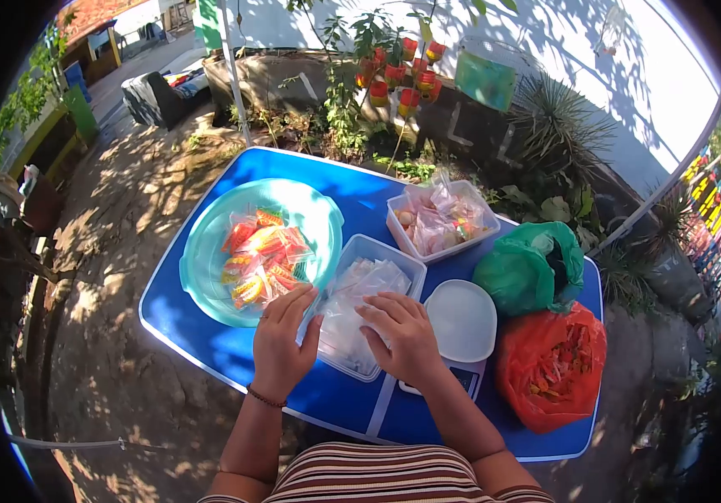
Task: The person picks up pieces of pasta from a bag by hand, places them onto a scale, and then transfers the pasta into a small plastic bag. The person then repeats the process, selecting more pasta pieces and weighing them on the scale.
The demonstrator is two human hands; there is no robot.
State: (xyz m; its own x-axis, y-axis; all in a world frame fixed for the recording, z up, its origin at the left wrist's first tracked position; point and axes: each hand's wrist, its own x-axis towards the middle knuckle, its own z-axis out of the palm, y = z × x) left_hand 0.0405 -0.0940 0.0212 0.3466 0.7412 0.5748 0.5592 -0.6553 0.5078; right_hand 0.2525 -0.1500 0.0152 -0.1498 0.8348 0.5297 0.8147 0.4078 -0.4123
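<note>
Two hands are working the clear tub (394, 254): left hand (281, 345), grip wide, is seemingly steadying its rim; right hand (404, 337) is pressing bags (342, 325) inside, grip unclear.

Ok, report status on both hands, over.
Left hand flat on rim of clear rectangular plastic tub. Right hand on clear plastic bags inside, grip unclear. Teal round plastic basin close beside; nothing blocking.

both hands (285, 339) (402, 335) in clear tub of plastic bags (374, 256), teal bowl (201, 260), blue table (184, 327)
</note>
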